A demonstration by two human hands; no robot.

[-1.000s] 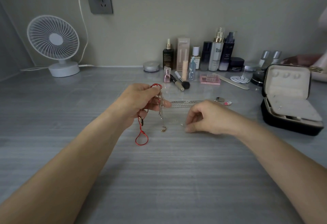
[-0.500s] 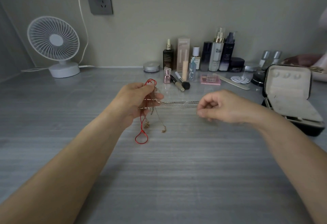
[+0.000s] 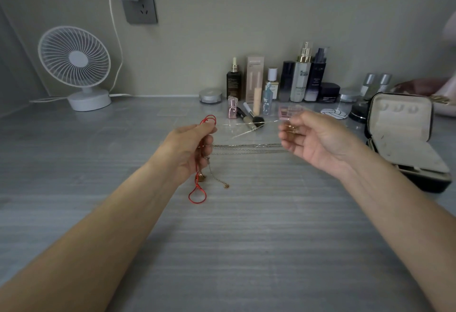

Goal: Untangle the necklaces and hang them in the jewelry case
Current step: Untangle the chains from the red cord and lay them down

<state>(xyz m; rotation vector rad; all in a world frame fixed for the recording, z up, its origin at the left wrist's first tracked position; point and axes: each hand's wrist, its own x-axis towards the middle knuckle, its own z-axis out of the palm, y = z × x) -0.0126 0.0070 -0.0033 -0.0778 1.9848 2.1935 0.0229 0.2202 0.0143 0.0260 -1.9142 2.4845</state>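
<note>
Now, fine chain (image 3: 246,123) taut between left hand (image 3: 187,149) and right hand (image 3: 318,141).

You hold the red cord necklace (image 3: 197,183) bunched in your left hand (image 3: 187,149). One loop sticks up above the fingers and another hangs down below the hand. Thin silvery chains (image 3: 246,148) stretch from that hand rightward to your right hand (image 3: 318,139), with a finer strand above them. A gold pendant (image 3: 201,176) and a short chain tail (image 3: 219,181) dangle under the left hand. The jewelry case (image 3: 399,136) lies open at the right, black outside, cream-lined, lid upright.
</note>
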